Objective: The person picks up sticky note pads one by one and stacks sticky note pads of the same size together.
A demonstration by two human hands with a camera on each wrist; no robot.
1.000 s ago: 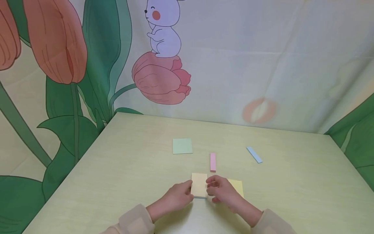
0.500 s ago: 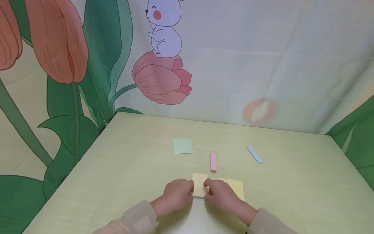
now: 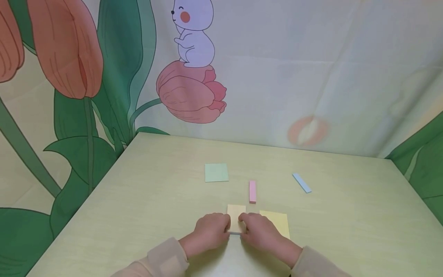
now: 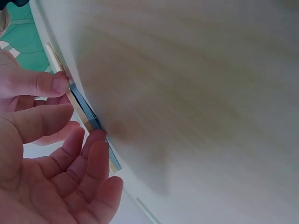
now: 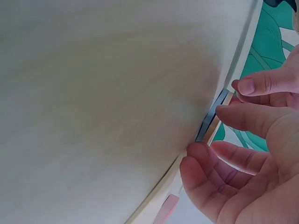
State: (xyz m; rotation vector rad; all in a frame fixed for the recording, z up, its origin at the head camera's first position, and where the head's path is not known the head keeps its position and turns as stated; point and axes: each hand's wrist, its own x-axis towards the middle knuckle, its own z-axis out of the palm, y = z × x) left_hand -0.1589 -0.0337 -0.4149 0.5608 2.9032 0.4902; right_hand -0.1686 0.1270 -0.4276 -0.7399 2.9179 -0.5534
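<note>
A cream sticky note pad (image 3: 236, 218) with a blue-grey layer beneath lies near the front of the table. My left hand (image 3: 212, 231) grips its left side, fingers curled at the edge. On the opposite side my right hand (image 3: 261, 230) pinches the pad with bent fingers, the index fingertip over its top face. From the left wrist view the pad's blue-grey edge (image 4: 83, 100) shows as a thin band at the fingertips. The right wrist view has the same edge (image 5: 212, 114) between the two hands.
A yellow square note (image 3: 278, 222) lies partly behind the right hand. Beyond the pad are a pink strip pad (image 3: 252, 191), a green square note (image 3: 216, 172) and a blue strip (image 3: 302, 183). A printed curtain (image 3: 263, 77) hangs behind the table (image 3: 155, 184).
My right hand has closed in on the pad's right side from a looser pose, uncovering more of the yellow note. The left hand's fingers have curled over more. The pad stays in place.
</note>
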